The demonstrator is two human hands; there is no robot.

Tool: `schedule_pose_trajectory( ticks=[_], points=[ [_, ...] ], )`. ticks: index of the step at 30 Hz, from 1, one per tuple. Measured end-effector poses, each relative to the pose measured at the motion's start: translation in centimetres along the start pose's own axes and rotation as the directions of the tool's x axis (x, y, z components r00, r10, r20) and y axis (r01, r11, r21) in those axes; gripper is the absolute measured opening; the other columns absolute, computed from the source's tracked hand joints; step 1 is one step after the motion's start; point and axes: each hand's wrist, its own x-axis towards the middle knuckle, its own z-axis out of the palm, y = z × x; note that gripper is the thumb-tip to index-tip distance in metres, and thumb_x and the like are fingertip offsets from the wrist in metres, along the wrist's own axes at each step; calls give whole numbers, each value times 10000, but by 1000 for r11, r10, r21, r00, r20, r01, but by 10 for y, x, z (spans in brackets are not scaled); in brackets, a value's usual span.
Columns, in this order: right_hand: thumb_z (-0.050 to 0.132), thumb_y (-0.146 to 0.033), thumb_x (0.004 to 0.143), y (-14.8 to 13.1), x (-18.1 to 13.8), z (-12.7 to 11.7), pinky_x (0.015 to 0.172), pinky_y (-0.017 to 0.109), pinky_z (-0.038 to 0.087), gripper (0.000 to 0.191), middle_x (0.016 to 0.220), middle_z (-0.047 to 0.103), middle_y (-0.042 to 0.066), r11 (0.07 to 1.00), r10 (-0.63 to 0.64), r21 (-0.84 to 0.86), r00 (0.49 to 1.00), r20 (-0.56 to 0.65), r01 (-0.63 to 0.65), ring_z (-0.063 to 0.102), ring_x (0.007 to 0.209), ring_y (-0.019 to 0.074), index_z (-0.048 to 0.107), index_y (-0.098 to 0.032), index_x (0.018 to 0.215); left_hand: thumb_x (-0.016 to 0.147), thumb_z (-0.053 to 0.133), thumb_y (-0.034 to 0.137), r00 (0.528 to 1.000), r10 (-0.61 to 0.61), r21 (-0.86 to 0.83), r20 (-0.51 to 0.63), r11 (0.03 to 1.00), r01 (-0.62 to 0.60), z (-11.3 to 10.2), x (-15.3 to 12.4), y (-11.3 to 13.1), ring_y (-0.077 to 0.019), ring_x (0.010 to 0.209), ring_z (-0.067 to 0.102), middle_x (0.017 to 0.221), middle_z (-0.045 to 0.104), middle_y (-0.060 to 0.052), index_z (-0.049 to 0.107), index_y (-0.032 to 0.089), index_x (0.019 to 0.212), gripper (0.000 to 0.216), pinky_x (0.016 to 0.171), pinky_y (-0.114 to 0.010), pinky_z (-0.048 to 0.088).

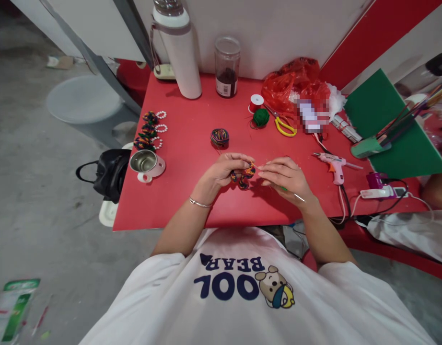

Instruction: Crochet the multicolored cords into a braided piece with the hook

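My left hand (226, 168) is closed round a small crochet piece of multicoloured yarn (244, 175), held just above the red table (181, 191). My right hand (284, 176) is closed on a thin crochet hook (296, 195) with a green grip, its tip at the yarn piece. A thin strand runs back from the piece to a ball of multicoloured yarn (219, 137) lying on the table behind my hands.
Finished yarn pieces with bead rings (149, 130) and a steel cup (145, 163) lie at the left. A white flask (180, 50), a jar (227, 67), red and green thread, yellow scissors (284, 125), a red bag, a pink glue gun (334, 165) and a green board stand behind and right.
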Motion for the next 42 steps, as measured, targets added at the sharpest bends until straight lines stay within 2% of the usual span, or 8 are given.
schedule_pose_trajectory(
  ticks=[3, 10, 15, 22, 24, 28, 34, 42],
  points=[
    [709, -427, 993, -4, 2, -1, 948, 470, 621, 206, 1161, 848, 13, 997, 58, 50, 998, -40, -55, 742, 1077, 243, 803, -356, 1162, 557, 825, 91, 1000, 5, 18, 6, 1000, -5, -1, 1, -2, -90, 460, 576, 592, 703, -47, 816, 112, 762, 206, 410, -180, 284],
    [686, -327, 1014, -17, 4, 9, 925, 441, 613, 181, 1067, 856, 30, 951, 229, 257, 948, -220, -170, 779, 978, 221, 818, -319, 1138, 586, 859, 111, 996, 93, 49, 9, 994, -93, 0, 1, -8, -84, 523, 587, 678, 730, -47, 814, 109, 825, 244, 502, -203, 381],
    [687, -317, 1014, -18, 3, 24, 959, 434, 603, 193, 1104, 853, 24, 947, 250, 268, 927, -279, -175, 786, 1020, 218, 810, -328, 1163, 580, 855, 118, 995, 102, -2, 21, 995, -102, 1, 1, -9, -52, 471, 488, 651, 717, -38, 818, 101, 829, 253, 482, -200, 358],
    [671, -359, 1022, -18, 2, 29, 941, 446, 613, 191, 1097, 852, 6, 938, 289, 279, 911, -294, -207, 787, 1020, 225, 810, -359, 1153, 564, 883, 107, 995, 101, -5, 20, 995, -101, 1, 1, -11, -106, 568, 626, 728, 766, -59, 832, 117, 882, 323, 556, -218, 461],
    [673, -365, 1021, -18, 2, 29, 944, 451, 612, 189, 1097, 852, 6, 936, 294, 281, 911, -289, -212, 787, 1024, 227, 811, -358, 1151, 565, 896, 106, 994, 112, -6, 8, 994, -112, 1, 2, -11, -104, 583, 633, 769, 778, -63, 829, 117, 878, 320, 570, -223, 474],
    [674, -378, 1020, -17, 0, 31, 955, 461, 609, 190, 1095, 854, 11, 934, 295, 294, 904, -309, -204, 789, 1024, 231, 812, -353, 1149, 565, 943, 134, 989, 145, -4, 3, 989, -145, 2, 4, -12, -60, 499, 547, 700, 748, -40, 816, 109, 839, 302, 493, -200, 375],
    [664, -383, 1027, -16, -3, 40, 945, 472, 606, 206, 1114, 851, 1, 930, 295, 321, 888, -352, -182, 791, 1030, 237, 803, -375, 1179, 522, 982, 144, 989, 150, -32, 17, 988, -149, 1, 4, -14, -118, 584, 665, 705, 744, -37, 823, 115, 875, 389, 537, -212, 431],
    [669, -403, 1024, -12, -2, 31, 927, 468, 611, 215, 1135, 854, 25, 975, 186, 173, 940, -286, -140, 782, 1006, 232, 804, -345, 1181, 548, 937, 100, 991, 136, -13, -8, 991, -136, 1, 4, -13, -66, 524, 554, 699, 717, -20, 825, 109, 883, 353, 507, -211, 360]
  ],
)
